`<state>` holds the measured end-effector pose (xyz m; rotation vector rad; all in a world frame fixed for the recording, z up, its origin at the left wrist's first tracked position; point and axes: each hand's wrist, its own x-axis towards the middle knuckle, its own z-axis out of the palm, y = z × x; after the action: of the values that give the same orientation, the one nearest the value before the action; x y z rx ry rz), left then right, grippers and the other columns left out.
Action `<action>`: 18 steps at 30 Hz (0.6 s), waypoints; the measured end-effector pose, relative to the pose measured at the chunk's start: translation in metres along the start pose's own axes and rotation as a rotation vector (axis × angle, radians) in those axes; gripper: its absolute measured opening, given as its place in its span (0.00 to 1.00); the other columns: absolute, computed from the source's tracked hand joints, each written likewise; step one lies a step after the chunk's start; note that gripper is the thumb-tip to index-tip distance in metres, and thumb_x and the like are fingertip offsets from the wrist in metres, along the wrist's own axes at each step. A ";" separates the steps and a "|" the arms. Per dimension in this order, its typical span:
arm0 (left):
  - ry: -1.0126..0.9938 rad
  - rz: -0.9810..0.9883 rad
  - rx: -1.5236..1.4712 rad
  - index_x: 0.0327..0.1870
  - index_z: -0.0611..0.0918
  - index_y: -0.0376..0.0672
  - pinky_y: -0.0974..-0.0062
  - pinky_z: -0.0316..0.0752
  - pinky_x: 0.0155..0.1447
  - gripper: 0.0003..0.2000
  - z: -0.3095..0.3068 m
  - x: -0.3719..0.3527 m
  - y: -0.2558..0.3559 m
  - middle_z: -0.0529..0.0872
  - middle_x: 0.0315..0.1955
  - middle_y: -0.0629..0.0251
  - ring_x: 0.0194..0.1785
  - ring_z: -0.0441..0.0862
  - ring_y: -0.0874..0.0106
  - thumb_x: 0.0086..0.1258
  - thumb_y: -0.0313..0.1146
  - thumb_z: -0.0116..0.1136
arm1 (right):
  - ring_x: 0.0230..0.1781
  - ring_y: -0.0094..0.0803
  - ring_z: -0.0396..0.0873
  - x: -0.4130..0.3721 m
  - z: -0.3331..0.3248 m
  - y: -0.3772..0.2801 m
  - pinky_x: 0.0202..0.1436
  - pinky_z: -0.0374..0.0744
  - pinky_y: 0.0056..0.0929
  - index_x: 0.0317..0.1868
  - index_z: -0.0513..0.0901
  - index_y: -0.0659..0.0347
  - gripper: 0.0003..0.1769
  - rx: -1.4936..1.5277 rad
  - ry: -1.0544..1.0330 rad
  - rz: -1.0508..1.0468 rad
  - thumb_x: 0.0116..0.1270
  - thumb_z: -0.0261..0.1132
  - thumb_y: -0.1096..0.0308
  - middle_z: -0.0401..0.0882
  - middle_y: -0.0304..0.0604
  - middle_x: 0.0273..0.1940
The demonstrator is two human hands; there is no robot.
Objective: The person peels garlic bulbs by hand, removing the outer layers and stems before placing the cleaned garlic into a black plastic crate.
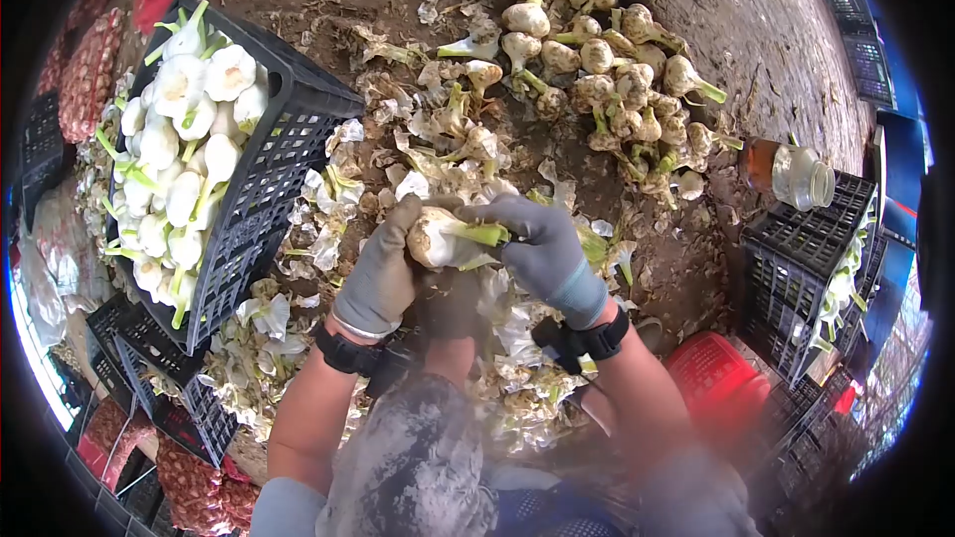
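**Garlic bulb gripped in both gloved hands**

Head view: the left hand [383,273] and right hand [542,249] both close on one garlic bulb [438,237], held near the middle of the scene above scattered peelings [438,164]. On the left, a tilted black crate [269,179] holds peeled white garlic [179,139]. Far beyond lies an unpeeled garlic pile [607,80]. At right, a jar [791,171] rests on another crate [806,268].

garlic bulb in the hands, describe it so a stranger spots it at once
Find the black crate of white garlic on the left. Just right of it, the grey-gloved left hand and right hand meet. The garlic bulb lies between them, the only one being held, green stalk under the right hand.
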<state>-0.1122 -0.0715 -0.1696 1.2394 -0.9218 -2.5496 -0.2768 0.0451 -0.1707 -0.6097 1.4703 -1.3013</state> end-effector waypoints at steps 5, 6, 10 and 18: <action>-0.127 -0.316 0.001 0.55 0.79 0.41 0.83 0.68 0.26 0.29 -0.008 0.003 0.012 0.87 0.35 0.68 0.29 0.80 0.80 0.80 0.62 0.42 | 0.35 0.40 0.82 0.002 0.002 -0.003 0.46 0.79 0.28 0.50 0.87 0.58 0.23 -0.713 0.017 -0.342 0.52 0.64 0.83 0.81 0.42 0.34; -0.095 -0.363 -0.025 0.53 0.80 0.41 0.84 0.68 0.25 0.30 -0.005 0.002 0.015 0.87 0.34 0.69 0.28 0.80 0.81 0.80 0.62 0.41 | 0.35 0.40 0.82 0.001 0.004 0.000 0.46 0.79 0.28 0.50 0.87 0.58 0.23 -0.710 0.014 -0.343 0.52 0.64 0.83 0.81 0.42 0.34; -0.145 -0.255 0.077 0.55 0.80 0.41 0.85 0.69 0.25 0.32 -0.011 0.002 0.003 0.86 0.34 0.69 0.30 0.80 0.82 0.79 0.65 0.39 | 0.37 0.29 0.82 -0.010 0.018 0.017 0.47 0.79 0.28 0.52 0.85 0.58 0.20 -0.084 0.080 -0.125 0.59 0.66 0.81 0.85 0.39 0.37; 0.018 0.309 0.683 0.69 0.72 0.39 0.74 0.81 0.43 0.32 0.002 -0.005 0.000 0.86 0.42 0.66 0.39 0.84 0.76 0.73 0.53 0.63 | 0.41 0.21 0.81 -0.017 0.024 0.020 0.49 0.80 0.22 0.51 0.83 0.70 0.13 0.814 0.121 0.365 0.67 0.66 0.76 0.86 0.38 0.43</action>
<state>-0.1100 -0.0683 -0.1657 1.1249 -1.9071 -2.0332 -0.2442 0.0560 -0.1805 0.2624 0.9483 -1.4980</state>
